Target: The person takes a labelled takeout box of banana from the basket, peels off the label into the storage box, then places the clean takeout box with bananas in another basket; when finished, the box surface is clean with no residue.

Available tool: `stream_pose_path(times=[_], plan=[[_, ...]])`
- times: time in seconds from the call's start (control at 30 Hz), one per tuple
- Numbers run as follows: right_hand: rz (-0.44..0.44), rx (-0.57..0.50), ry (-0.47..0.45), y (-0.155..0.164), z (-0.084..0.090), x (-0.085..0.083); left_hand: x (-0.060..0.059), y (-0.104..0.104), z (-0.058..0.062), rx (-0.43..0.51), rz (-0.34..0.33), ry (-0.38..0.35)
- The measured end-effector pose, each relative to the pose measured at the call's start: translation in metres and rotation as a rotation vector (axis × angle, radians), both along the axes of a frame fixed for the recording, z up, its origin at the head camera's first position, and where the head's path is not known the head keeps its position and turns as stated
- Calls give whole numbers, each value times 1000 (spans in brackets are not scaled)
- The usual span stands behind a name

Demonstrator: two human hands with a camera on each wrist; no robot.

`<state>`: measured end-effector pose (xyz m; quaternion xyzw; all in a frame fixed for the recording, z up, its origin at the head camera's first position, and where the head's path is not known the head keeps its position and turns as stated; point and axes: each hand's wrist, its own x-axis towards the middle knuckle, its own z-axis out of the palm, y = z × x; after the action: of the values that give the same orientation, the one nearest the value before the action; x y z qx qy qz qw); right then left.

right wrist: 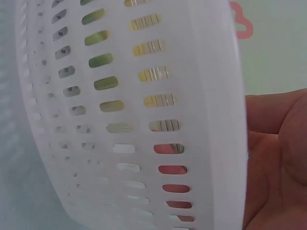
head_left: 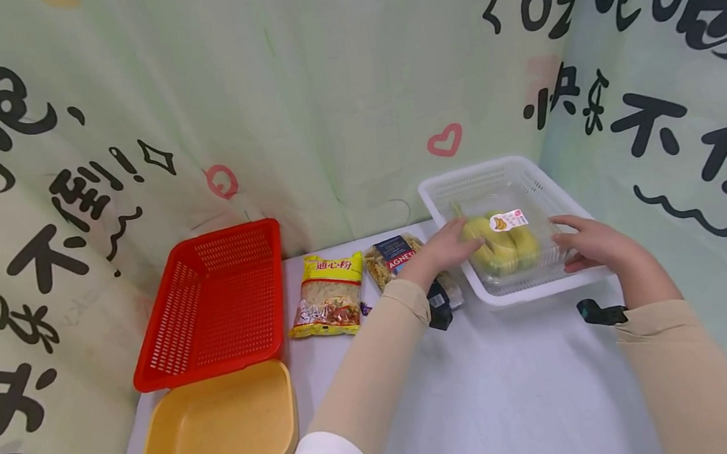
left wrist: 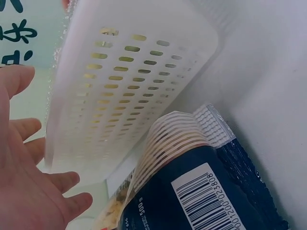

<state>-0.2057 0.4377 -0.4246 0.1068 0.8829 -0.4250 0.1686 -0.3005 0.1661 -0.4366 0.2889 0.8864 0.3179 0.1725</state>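
Two hands reach into the white basket [head_left: 528,184] at the back right of the table [head_left: 514,387]. Between them lies the banana pack [head_left: 501,240], a clear box with yellow bananas, sitting inside the basket. The left hand [head_left: 446,248] is on the left end of the pack, with fingers mostly straight and relaxed; the left wrist view shows them spread beside the basket wall. The right hand [head_left: 588,240] is at the right end of the pack, over the basket rim, fingers loosely stretched. I cannot tell if either hand really grips the pack. Just left of the basket lies a dark pasta bag [head_left: 398,256], then a yellow bag [head_left: 329,295], then a red basket [head_left: 214,298] and a yellow tray [head_left: 219,427].
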Motion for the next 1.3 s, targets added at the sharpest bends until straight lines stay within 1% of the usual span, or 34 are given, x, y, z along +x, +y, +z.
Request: stream_pose_path(times=[0.1,0.2,0.3,0.33,0.4,0.47,0.57,0.7,0.8,0.9,1.0,1.17,1.3], plan=[[-16,-1,10,-1,2,2,0,0,2,26,23,7],[-35,-4,24,-3,7,4,-1,0,5,20,56,62],[-48,-9,46,-6,12,7,-3,-1,9,-3,133,118],[-49,-13,53,-7,14,7,-3,-1,11,-9,160,125],[-51,-20,64,-9,17,8,-4,-2,14,1,212,115],[-48,-25,71,-11,21,10,-5,-3,17,45,233,79],[-42,-30,76,-14,27,13,-6,-5,21,140,247,0],[-34,-31,83,-20,36,17,-7,-7,24,262,303,-97],[-30,-21,85,-24,43,21,-8,-9,24,314,344,-159],[-27,-7,92,-27,50,25,-8,-11,25,344,364,-224],[-23,-6,102,-28,54,29,-8,-11,26,369,377,-262],[-18,-34,111,-32,59,31,-8,-10,29,410,411,-272],[-14,-52,116,-39,63,34,-7,-10,32,482,430,-303]])
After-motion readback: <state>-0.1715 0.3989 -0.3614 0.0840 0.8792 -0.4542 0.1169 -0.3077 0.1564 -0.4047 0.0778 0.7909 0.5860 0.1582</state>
